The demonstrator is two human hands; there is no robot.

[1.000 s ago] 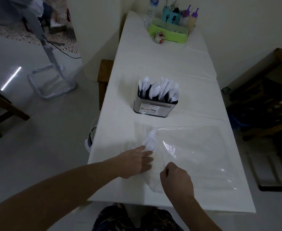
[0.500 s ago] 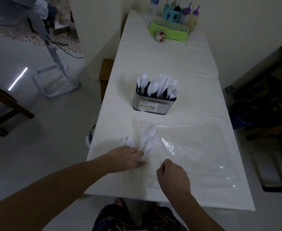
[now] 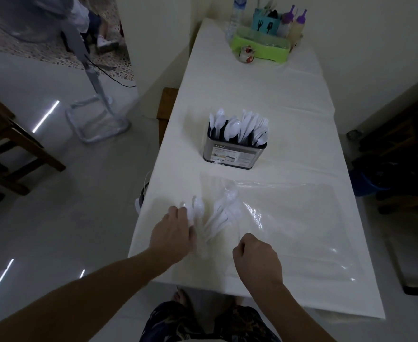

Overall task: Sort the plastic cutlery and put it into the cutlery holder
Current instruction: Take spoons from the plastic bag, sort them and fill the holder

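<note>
At the near edge of the table (image 3: 240,95), left hand (image 3: 172,234) lies palm-down with fingers roughly straight, fingertips (image 3: 182,211) on the handle ends of a loose fan of white plastic spoons (image 3: 219,217). Looks like spreading or raking them out of the bag, not a grip. Can't tell if any single spoon is pinched under the palm.

Right hand (image 3: 257,259) is curled into a fist at the near edge of the clear plastic bag (image 3: 289,218); probably pinching the film to hold it down while the spoons slide out, but the contact is hidden, so can't confirm.

Spoons: two or three bowls (image 3: 198,206) sit apart to the left, just past the left fingertips; the rest overlap at the bag's left end, bowls pointing away.

Cutlery holder (image 3: 235,154) stands upright farther up the table, well apart from the hands, already packed with white cutlery (image 3: 242,127). Path to it is open cloth. Tight packing could make insertion fiddly.

Far end: green tray (image 3: 259,49), teal caddy (image 3: 264,24), purple-capped bottles (image 3: 294,25), water bottle (image 3: 236,14), small cup (image 3: 246,55). Off the table's left side, a fan stand (image 3: 97,99) on the floor.
</note>
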